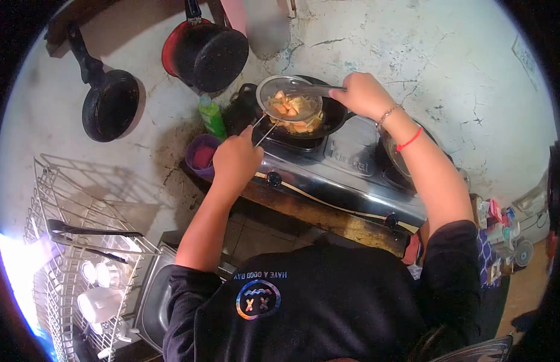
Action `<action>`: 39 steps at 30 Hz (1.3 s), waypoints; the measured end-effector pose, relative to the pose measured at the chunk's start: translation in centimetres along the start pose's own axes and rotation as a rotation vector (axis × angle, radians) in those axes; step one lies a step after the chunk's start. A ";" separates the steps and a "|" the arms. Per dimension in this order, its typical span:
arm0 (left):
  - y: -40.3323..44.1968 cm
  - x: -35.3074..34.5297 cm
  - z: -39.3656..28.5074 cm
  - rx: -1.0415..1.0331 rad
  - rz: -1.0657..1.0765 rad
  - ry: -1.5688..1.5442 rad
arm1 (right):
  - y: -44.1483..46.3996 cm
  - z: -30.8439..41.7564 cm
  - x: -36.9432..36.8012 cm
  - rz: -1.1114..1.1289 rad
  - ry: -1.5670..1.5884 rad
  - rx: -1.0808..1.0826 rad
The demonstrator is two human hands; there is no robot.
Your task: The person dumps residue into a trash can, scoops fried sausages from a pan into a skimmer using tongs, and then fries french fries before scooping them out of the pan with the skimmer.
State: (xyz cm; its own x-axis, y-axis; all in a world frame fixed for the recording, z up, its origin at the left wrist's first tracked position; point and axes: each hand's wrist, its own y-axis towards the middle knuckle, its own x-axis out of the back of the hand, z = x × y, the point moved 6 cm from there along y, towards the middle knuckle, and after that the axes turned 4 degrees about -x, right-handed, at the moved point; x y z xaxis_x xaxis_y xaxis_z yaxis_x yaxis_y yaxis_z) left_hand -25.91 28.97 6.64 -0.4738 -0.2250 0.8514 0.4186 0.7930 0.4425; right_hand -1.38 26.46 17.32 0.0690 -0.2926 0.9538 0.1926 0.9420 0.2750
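Two hands in view. Left hand (236,158): clamped on the paired wire handles (267,135) of one strainer (260,96), gripped ends hidden. Right hand (367,96): clamped on one metal utensil (319,90), extended over the strainer rim; exact type hard to make out. At the right wrist, two bands: one chain (387,116), one red cord (408,140).

In the strainer: cut food pieces (283,108), overlapping, not countable. Directly below: one wok (337,120), partly hidden, with more pieces inside. Beneath: one stove (346,145) with two knobs (273,178), on a wood-edged tabletop (352,232). At the right burner: one pan (396,154), partly hidden by the right forearm (440,181).

Left of the stove: one green bottle (213,119), one purple container (195,160). On the wall (382,48): one frying pan (111,105); at least one red-and-black pot (219,59), exact number unclear. Lower left: one dish rack (45,241) bearing one pair of black tongs (96,231); one sink (156,301), partly hidden by the left sleeve (189,304).
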 end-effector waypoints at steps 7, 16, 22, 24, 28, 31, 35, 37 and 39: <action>-0.2 -0.3 -0.1 -0.002 0.022 0.020 | 2.1 0.2 -1.3 0.015 -0.029 0.022; -0.3 -0.2 0.9 0.062 0.077 0.044 | 3.2 -2.0 -0.6 0.046 0.031 -0.029; -0.4 0.0 2.1 0.100 0.093 0.059 | 2.2 -4.8 0.8 0.085 0.087 -0.143; -0.3 0.2 2.4 0.106 0.102 0.060 | 2.0 -5.2 0.6 0.087 0.093 -0.170; -0.1 0.4 2.9 0.138 0.099 0.091 | 1.4 -5.7 -0.9 0.111 -0.157 -0.156; 0.1 0.9 2.8 0.151 0.100 0.071 | 0.9 -6.0 -1.8 0.122 -0.220 -0.152; 0.2 1.2 3.1 0.176 0.085 0.054 | 0.1 -5.3 -2.0 0.100 -0.334 -0.034; 0.2 1.2 3.3 0.177 0.072 0.052 | -0.8 -4.3 -1.8 0.042 -0.436 0.163; 0.2 1.2 3.4 0.179 0.067 0.049 | -0.8 -3.9 -1.9 0.015 -0.486 0.263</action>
State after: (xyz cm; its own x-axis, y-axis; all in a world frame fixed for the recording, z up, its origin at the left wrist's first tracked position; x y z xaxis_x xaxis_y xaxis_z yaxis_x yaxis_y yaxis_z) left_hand -28.96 30.79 6.77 -0.4090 -0.1923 0.8921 0.3016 0.8941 0.3310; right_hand 2.12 25.59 14.81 -0.4022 -0.2279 0.8867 -0.0603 0.9730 0.2227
